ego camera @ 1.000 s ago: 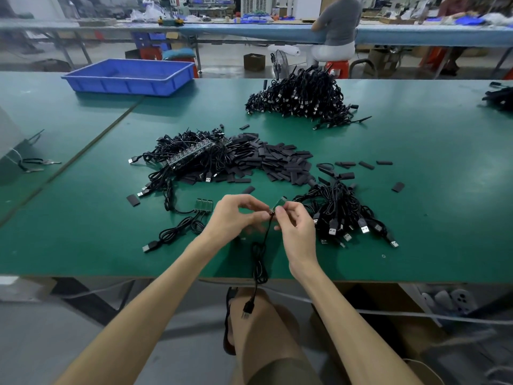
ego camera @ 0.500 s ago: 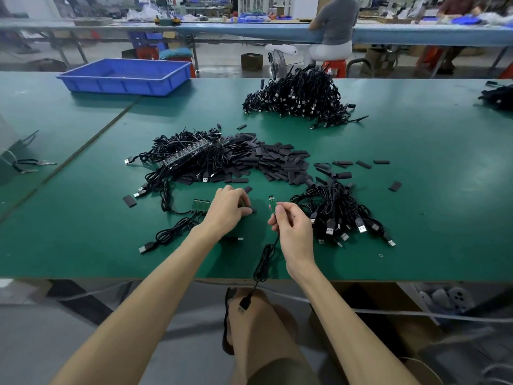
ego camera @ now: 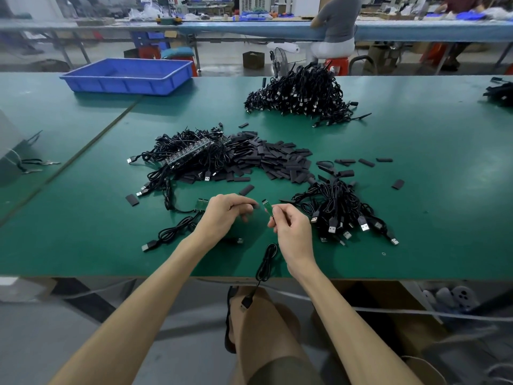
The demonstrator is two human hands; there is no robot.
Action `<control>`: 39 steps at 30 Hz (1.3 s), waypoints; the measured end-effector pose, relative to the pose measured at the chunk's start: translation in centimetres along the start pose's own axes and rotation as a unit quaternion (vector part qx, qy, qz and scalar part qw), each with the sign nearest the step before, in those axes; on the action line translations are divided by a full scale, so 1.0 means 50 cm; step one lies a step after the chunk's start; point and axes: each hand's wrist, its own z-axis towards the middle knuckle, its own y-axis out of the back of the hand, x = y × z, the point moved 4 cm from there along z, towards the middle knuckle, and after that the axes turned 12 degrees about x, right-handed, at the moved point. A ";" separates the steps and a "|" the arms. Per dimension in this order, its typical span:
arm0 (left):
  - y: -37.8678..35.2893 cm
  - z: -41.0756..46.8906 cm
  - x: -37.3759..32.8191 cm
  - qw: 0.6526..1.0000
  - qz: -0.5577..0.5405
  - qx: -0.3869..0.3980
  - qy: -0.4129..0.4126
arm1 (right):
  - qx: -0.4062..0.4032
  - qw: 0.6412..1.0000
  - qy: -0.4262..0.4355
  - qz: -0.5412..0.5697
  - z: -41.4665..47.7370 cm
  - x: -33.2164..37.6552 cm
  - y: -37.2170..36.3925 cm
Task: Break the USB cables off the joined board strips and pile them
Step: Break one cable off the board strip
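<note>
Pinching the green board end (ego camera: 268, 208) of a USB cable (ego camera: 266, 263), the right hand (ego camera: 292, 232) hovers above the bench (ego camera: 416, 195); the left hand (ego camera: 225, 215) curls alongside, and I cannot tell whether it holds anything.

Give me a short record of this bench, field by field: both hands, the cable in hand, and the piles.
right hand: pinches a small green board end
cable: runs from that board over the table edge, plug dangling
left hand: fingers curled near the board; grip unclear
near pile: loose cables, right of the right hand
far pile: cables, far side
joined strip: on a cable tangle, ahead left
</note>
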 end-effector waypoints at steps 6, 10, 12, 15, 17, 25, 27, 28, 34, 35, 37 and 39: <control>0.005 -0.013 0.007 0.998 -0.046 -0.035 -0.003 | 0.015 1.000 0.003 -0.007 0.000 0.001 -0.002; 0.001 -0.017 0.004 0.998 -0.047 -0.026 -0.017 | 0.025 1.000 0.005 -0.018 0.001 0.002 -0.006; -0.001 -0.018 0.003 0.998 -0.048 -0.026 -0.022 | 0.028 0.999 0.005 -0.023 0.001 0.002 -0.007; -0.001 -0.019 0.001 0.998 -0.046 -0.028 -0.029 | 0.029 0.999 0.005 -0.029 0.002 0.003 -0.006; -0.001 -0.021 0.000 0.998 -0.040 -0.030 -0.034 | 0.035 0.999 0.005 -0.032 0.002 0.003 -0.007; 0.001 -0.028 -0.008 0.997 -0.037 -0.035 -0.057 | 0.054 0.998 0.010 -0.041 0.000 0.004 -0.011; 0.005 -0.029 -0.008 0.997 -0.041 -0.021 -0.063 | 0.058 0.997 0.009 -0.048 0.000 0.004 -0.012; 0.008 -0.029 -0.006 0.997 -0.041 -0.014 -0.063 | 0.061 0.997 0.009 -0.051 -0.001 0.004 -0.013; 0.013 -0.028 -0.001 0.997 -0.019 0.017 -0.073 | 0.073 0.995 0.008 -0.070 0.000 0.004 -0.015; 0.015 -0.025 -0.001 0.997 -0.010 0.028 -0.073 | 0.074 0.994 0.008 -0.074 0.000 0.004 -0.015; 0.023 -0.021 0.000 0.997 -0.002 0.043 -0.071 | 0.075 0.994 0.009 -0.083 0.000 0.004 -0.017; 0.030 -0.020 0.000 0.996 -0.002 0.050 -0.069 | 0.074 0.994 0.009 -0.084 0.000 0.005 -0.019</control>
